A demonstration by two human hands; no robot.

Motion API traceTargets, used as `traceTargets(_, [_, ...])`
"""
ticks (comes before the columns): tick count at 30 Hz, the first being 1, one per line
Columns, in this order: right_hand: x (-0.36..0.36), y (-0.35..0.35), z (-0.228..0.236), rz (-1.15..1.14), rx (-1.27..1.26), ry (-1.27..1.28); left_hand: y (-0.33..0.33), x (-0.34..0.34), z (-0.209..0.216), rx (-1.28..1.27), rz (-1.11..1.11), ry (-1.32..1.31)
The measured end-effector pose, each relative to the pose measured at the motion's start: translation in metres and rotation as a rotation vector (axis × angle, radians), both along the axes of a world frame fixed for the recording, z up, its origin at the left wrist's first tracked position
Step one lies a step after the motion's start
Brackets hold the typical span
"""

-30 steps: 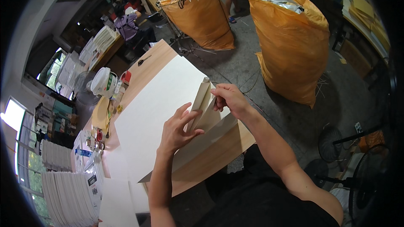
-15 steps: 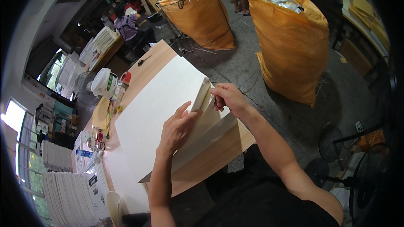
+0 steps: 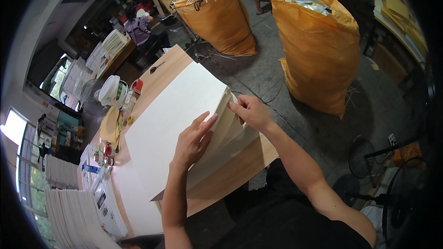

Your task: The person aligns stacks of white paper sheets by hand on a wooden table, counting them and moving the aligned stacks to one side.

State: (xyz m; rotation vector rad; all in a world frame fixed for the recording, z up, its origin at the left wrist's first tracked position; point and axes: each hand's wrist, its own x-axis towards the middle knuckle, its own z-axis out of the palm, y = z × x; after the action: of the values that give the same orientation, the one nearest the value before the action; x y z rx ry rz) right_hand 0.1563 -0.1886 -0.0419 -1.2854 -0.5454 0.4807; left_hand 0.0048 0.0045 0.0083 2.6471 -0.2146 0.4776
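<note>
A stack of large white paper sheets (image 3: 168,124) lies on the wooden table, its near right edge lifted and its layers fanned apart. My left hand (image 3: 190,142) rests along that edge, fingers stretched out and apart, with nothing gripped. At the right corner of the stack, my right hand (image 3: 251,114) has thumb and curled fingers closed on the edge of the sheets. How many sheets it pinches is hidden by the fingers.
Scissors (image 3: 157,68), a white bucket (image 3: 112,91) and red tape (image 3: 137,85) sit on the wooden table (image 3: 171,60). Stacked boards (image 3: 69,212) stand lower left. Two orange sacks, a near one (image 3: 318,50) and a far one (image 3: 219,20), stand on the floor. Other people are farther back.
My right hand has moved slightly left and down along the sheet edge. The layers are fanned wider apart. My left fingers have shifted a little. At the back, a standing person's legs have moved.
</note>
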Motion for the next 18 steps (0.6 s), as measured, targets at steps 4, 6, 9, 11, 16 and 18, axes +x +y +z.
traceTargets(4, [0.007,0.001,-0.005,0.145,0.251,0.352,0.000,0.002,-0.002,0.063,-0.033,-0.013])
traceTargets(6, [0.006,0.002,-0.001,0.125,0.246,0.394,-0.002,0.002,0.003,0.097,-0.037,0.002])
traceTargets(9, [0.005,0.001,-0.001,0.124,0.247,0.408,-0.009,-0.001,0.008,0.113,-0.016,0.022])
traceTargets(11, [0.005,-0.002,-0.003,0.116,0.239,0.394,-0.006,-0.001,0.005,0.097,0.003,0.050])
traceTargets(16, [-0.020,-0.016,-0.015,-0.536,-0.085,-0.417,-0.002,0.000,0.009,-0.024,-0.002,0.077])
traceTargets(18, [-0.032,-0.027,-0.014,-0.593,-0.167,-0.681,-0.002,0.000,0.010,-0.027,0.006,0.079])
